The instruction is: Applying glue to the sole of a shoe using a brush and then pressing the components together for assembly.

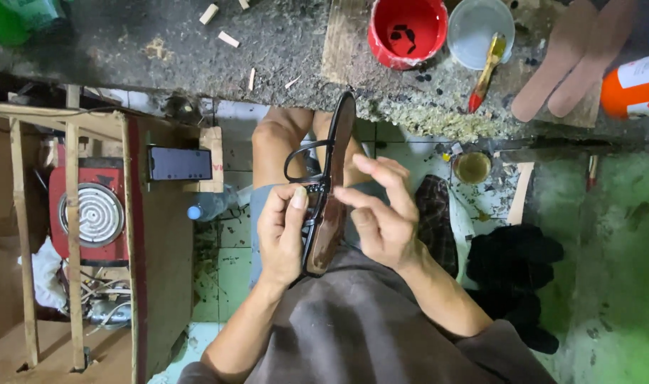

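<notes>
A brown sandal sole with thin black straps is held edge-on over my lap, its toe pointing at the workbench. My left hand grips its side, thumb pressed on the strap join. My right hand is on the other side, fingers spread, fingertips touching the sole's edge.
The workbench carries a red glue tub, a clear tub, a yellow-handled brush, two tan insoles and an orange spray can. A red hotplate sits in a wooden frame left; dark cloth lies right.
</notes>
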